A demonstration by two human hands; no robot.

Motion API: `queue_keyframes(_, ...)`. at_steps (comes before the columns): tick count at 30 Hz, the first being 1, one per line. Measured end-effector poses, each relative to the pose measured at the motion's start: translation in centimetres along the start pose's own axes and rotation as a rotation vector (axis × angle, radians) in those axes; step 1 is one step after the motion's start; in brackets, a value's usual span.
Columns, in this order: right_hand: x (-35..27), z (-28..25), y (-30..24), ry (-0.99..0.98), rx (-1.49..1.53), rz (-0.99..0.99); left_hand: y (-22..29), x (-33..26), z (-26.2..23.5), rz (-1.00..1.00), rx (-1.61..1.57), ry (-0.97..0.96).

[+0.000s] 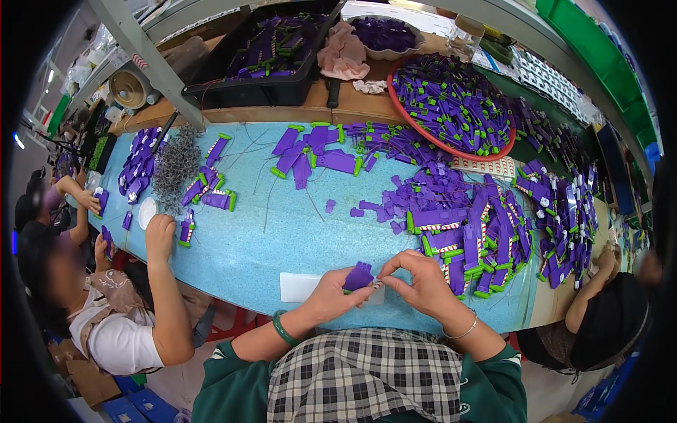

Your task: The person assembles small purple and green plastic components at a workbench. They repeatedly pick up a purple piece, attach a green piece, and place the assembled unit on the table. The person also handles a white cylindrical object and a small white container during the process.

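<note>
Close to the table's front edge, my left hand (331,295) grips a small purple plastic part (359,276) with a toothed upper edge, held above the table. My right hand (423,283) is beside it, thumb and forefinger pinched near the part's red-and-white striped end. What lies between those fingertips is too small to make out. Behind my hands lies a white rectangular sheet (293,288), flat on the table. Right of my right hand spreads a heap of purple parts with green ends (486,240), next to a scatter of small purple pieces (416,194).
A red-rimmed basket (493,156) of purple-green parts stands at the back right. A black tray (247,97) and a bowl (395,53) sit on the back shelf. Metal springs or clips (176,166) are heaped left. Co-workers (130,331) sit on both sides, one reaching over the table.
</note>
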State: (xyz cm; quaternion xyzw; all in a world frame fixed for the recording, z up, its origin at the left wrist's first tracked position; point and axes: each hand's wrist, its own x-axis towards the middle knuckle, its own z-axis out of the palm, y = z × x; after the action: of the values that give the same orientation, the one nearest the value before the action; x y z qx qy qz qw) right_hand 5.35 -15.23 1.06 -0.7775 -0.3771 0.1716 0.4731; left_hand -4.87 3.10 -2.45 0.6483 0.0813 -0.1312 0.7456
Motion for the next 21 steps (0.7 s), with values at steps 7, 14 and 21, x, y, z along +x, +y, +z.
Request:
queue_keyframes(7,0.7,1.2,-1.9,0.313,0.206,0.019,1.3,1.2,0.0,0.099,-0.333,0.090)
queue_keyframes(14,0.7,2.5,0.1,0.196,0.473,0.127,2.2,1.3,0.6,0.050,-0.541,0.043)
queue_keyframes(21,0.6,2.9,0.5,0.181,0.363,0.182,1.9,1.3,0.8,-0.023,-0.706,-0.058)
